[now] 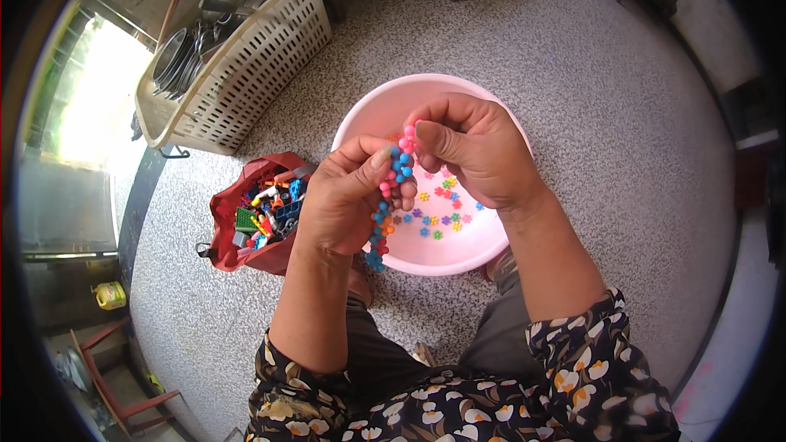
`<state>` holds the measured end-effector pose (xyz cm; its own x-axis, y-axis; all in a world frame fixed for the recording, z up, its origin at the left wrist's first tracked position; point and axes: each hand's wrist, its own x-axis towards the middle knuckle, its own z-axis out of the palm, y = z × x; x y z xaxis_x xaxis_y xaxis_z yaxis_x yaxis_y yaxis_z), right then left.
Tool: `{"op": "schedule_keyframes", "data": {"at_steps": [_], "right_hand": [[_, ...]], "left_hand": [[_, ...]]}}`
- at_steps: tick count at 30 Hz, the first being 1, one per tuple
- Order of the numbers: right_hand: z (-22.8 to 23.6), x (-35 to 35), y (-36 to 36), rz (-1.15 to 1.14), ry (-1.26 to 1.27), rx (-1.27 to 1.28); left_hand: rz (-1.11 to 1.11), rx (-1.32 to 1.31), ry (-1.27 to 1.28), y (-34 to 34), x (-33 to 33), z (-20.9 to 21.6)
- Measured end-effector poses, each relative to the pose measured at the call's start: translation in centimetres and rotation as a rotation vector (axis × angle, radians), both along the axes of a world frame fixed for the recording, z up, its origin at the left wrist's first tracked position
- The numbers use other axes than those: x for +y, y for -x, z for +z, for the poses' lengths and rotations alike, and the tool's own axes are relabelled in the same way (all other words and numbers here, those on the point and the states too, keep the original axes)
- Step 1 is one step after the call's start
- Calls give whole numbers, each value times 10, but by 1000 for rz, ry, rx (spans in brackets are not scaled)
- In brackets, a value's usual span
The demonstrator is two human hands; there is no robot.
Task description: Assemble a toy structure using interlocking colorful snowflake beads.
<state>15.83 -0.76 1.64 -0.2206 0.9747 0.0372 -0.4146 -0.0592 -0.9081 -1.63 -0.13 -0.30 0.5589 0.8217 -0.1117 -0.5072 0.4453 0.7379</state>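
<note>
Over a pink basin (458, 266), my two hands meet at a chain of flower-shaped plastic pieces (401, 165). My left hand (350, 192) is closed, thumb and forefinger pinching the chain near its upper end. From there the blue, pink, orange and red part of it hangs down past the palm toward the basin's near left rim. My right hand (475, 147) pinches a pink flower piece (409, 141) between thumb and fingers, against the top of the chain. Whether that piece is joined to the blue one cannot be told. Loose flower pieces (438, 221) in several colours lie scattered in the basin.
Left of the basin stands a red bag (225, 233) full of mixed toy bricks (266, 213). Beyond it is a cream slotted plastic basket (262, 57) holding metal pans and bowls. A yellow bottle (109, 295) and a reddish wooden chair frame (102, 376) are at the far left.
</note>
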Motion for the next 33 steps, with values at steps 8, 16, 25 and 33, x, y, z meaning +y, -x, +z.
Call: {"op": "schedule_keyframes", "data": {"at_steps": [8, 16, 25, 33], "right_hand": [[1, 2, -4, -256, -110, -202], [4, -1, -7, 105, -303, -245], [3, 1, -18, 75, -347, -404], [1, -3, -7, 47, -63, -134]], "left_hand": [[18, -39, 203, 1, 1, 5], [-74, -44, 172, -5, 3, -2], [-47, 35, 178, -2, -1, 1], [-17, -33, 138, -1, 1, -4]]}}
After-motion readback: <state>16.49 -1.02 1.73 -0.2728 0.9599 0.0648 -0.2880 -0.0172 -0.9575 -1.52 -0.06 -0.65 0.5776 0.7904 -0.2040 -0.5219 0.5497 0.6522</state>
